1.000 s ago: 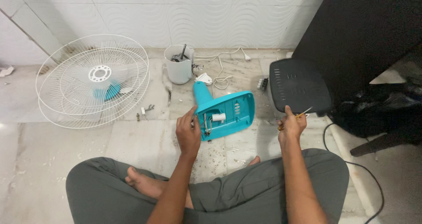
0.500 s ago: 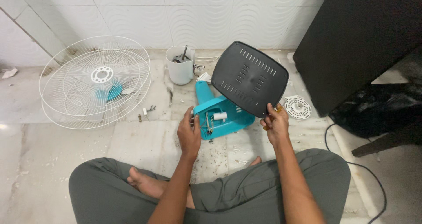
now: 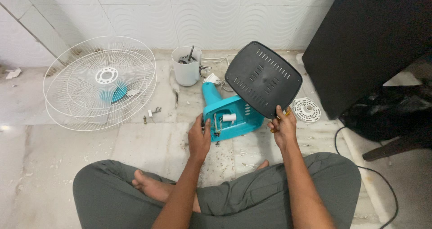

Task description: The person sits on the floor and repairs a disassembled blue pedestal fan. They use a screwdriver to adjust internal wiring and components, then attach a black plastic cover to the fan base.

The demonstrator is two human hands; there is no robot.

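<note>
Fingers of my left hand [image 3: 199, 139] curl against the near edge of the turquoise fan base [image 3: 231, 118], steadying it. My right hand [image 3: 281, 129] pinches the lower corner of the black vented cover [image 3: 263, 79], raised and tilted above the base. A firm pinch keeps the cover level. Beyond my fingertips: a white cup [image 3: 186, 66], left of it the wire fan guard [image 3: 100, 83].
</note>
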